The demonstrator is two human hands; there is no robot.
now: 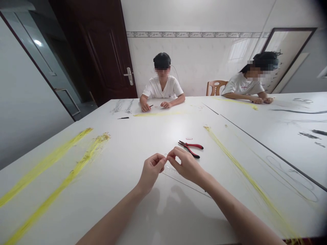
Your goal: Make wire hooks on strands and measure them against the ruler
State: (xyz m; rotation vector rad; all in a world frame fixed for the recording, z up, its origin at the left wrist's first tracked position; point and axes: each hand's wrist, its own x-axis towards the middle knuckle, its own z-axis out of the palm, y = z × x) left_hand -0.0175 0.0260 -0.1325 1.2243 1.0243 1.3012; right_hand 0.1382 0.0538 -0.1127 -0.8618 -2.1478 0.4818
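Observation:
My left hand and my right hand meet over the middle of the white table. Both pinch with thumb and forefinger at a tiny thin thing, perhaps a wire loop, too small to name. Red-handled pliers lie on the table just beyond my right hand. Under my right wrist lies a clear ruler-like strip. A small pink piece rests behind the pliers.
Long yellow strand bundles lie at left and right. Two people in white shirts sit at the far side and at the far right, hands on the table. Dark strands lie on the adjoining table. A brown door stands behind.

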